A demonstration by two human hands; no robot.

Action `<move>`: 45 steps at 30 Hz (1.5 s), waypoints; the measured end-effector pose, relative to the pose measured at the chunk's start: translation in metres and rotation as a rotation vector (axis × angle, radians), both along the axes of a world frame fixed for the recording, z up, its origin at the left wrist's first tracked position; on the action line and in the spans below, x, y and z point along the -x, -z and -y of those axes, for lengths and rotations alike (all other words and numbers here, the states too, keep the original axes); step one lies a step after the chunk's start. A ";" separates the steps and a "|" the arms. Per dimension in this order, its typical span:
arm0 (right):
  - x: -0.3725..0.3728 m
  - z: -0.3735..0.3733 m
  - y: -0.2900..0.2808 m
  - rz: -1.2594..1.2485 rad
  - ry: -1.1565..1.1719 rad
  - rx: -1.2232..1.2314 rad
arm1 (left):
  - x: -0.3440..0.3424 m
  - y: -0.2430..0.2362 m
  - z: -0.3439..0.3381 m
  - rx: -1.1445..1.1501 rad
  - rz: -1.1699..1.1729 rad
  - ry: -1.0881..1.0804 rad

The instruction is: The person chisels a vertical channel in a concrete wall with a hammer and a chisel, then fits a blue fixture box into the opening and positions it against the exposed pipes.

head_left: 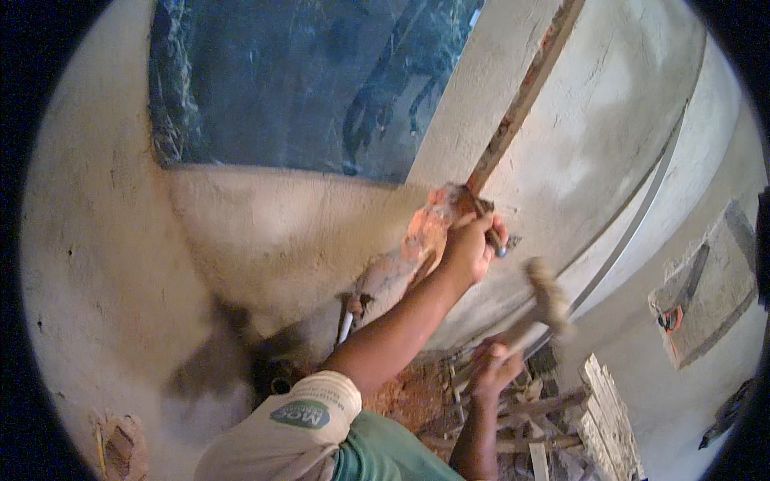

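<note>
My left hand [472, 245] grips a metal chisel [500, 244] against the broken plaster [425, 227], where exposed orange brick shows at the lower end of a narrow groove [521, 104] cut into the wall. My right hand [494, 369] holds the wooden handle of a hammer [548, 295], whose blurred head is below and to the right of the chisel, apart from it. A short white pipe [346, 325] shows in the chased-out channel, left of my left forearm.
A dark blue panel [281, 80] fills the upper left of the wall. A pale metal strip [631, 228] runs along the curved right side. A worn board with a tool [702, 289] is at far right. Wooden pieces and debris [597, 409] lie low right, near reddish rubble [405, 393].
</note>
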State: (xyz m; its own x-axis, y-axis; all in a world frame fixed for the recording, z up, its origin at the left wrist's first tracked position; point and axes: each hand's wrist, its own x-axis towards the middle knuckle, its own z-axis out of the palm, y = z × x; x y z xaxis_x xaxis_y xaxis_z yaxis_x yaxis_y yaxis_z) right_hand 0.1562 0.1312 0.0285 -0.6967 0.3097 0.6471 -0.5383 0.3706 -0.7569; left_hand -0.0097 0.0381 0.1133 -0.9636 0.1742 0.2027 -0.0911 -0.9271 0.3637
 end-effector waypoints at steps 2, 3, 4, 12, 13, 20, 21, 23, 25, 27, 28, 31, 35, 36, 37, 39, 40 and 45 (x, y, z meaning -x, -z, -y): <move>-0.003 -0.004 -0.035 -0.288 -0.018 -0.014 | -0.012 -0.010 -0.002 -0.043 0.100 -0.018; -0.003 -0.003 -0.050 -0.442 -0.059 0.018 | -0.011 -0.010 -0.002 -0.055 0.089 -0.010; 0.003 -0.001 -0.044 -0.481 -0.141 0.115 | -0.010 -0.011 -0.004 -0.068 0.079 -0.003; -0.008 -0.018 0.058 0.304 0.009 -0.043 | -0.016 0.018 -0.003 0.094 0.086 -0.036; -0.018 -0.023 0.071 0.325 0.014 -0.024 | -0.032 0.031 -0.002 0.159 0.116 -0.062; -0.046 -0.022 0.076 0.073 0.090 -0.005 | -0.055 0.049 -0.003 0.310 0.023 -0.064; -0.051 -0.017 0.071 0.052 0.077 -0.003 | -0.055 0.045 0.001 0.299 -0.001 -0.072; -0.057 -0.014 0.063 -0.006 0.076 0.021 | -0.048 0.039 0.004 0.299 -0.032 -0.070; -0.063 -0.010 0.058 -0.042 0.063 0.060 | -0.036 0.036 0.006 0.248 -0.100 -0.083; -0.068 -0.014 0.058 -0.128 0.090 0.042 | -0.040 0.030 0.006 0.217 -0.016 -0.045; -0.069 -0.007 0.044 -0.180 0.104 0.041 | -0.041 0.029 0.008 0.202 0.025 -0.031; -0.063 0.014 0.015 -0.383 0.049 0.042 | -0.034 0.033 0.009 0.196 0.012 -0.009; -0.028 0.003 0.048 -0.292 0.069 -0.131 | -0.033 0.033 0.008 0.196 -0.061 0.016; -0.013 -0.008 0.076 -0.069 0.134 -0.205 | -0.036 0.030 0.006 0.170 -0.057 0.013; -0.006 -0.004 0.084 0.155 0.186 -0.269 | -0.037 0.028 0.010 0.152 -0.052 0.002; -0.012 0.004 0.084 0.137 0.172 -0.177 | -0.019 0.046 0.018 0.297 -0.222 -0.028; -0.012 0.006 0.075 0.116 0.162 -0.140 | -0.023 0.046 0.017 0.275 -0.166 0.003; -0.011 0.023 0.037 -0.554 -0.086 -0.011 | -0.027 0.034 0.020 0.235 -0.097 -0.012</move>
State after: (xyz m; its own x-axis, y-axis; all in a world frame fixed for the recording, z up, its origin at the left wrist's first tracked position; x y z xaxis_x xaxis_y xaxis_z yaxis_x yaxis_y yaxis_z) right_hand 0.1673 0.1084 -0.0081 -0.2736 0.2579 0.9266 -0.8830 0.3146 -0.3483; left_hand 0.0171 0.0181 0.0795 -0.9439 0.2161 0.2497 -0.0347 -0.8169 0.5757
